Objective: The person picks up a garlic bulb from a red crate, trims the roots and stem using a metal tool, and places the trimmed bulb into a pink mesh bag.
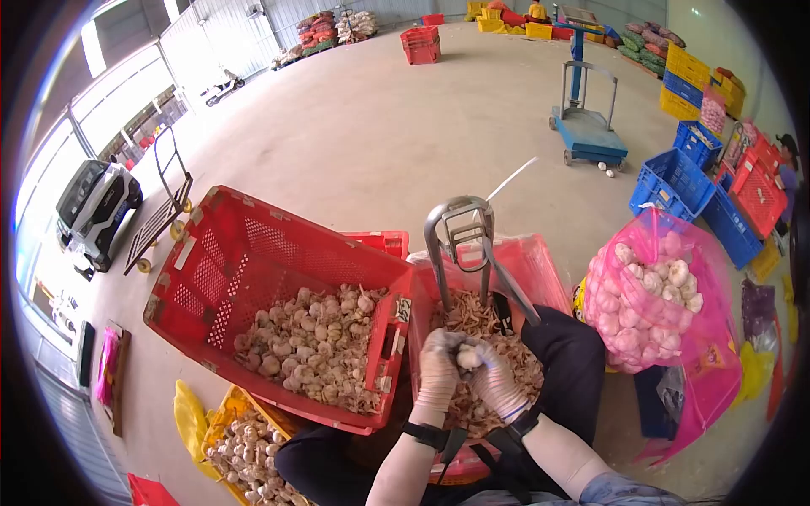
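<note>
Above a red crate [531, 253] of dry garlic stalks and skins, both hands come together on a garlic bulb [468, 357]. My left hand [440, 364], in a thin pale glove, is closed with its fingers against the bulb. My right hand [498, 384], gloved too, curls round the bulb's other side. Just beyond the hands, a metal lever cutter [460, 221] stands at the crate. On the left, a tilted red crate [278, 223] holds many garlic bulbs [312, 337]. A pink mesh bag [709, 278] at the right is filled with cleaned bulbs [629, 325].
At lower left sits a yellow crate [224, 413] of garlic. Blue crates [662, 181] line the right side. Farther off are a blue platform scale [591, 135], a red crate stack [420, 46], a flat cart [160, 219] and a small vehicle [97, 207].
</note>
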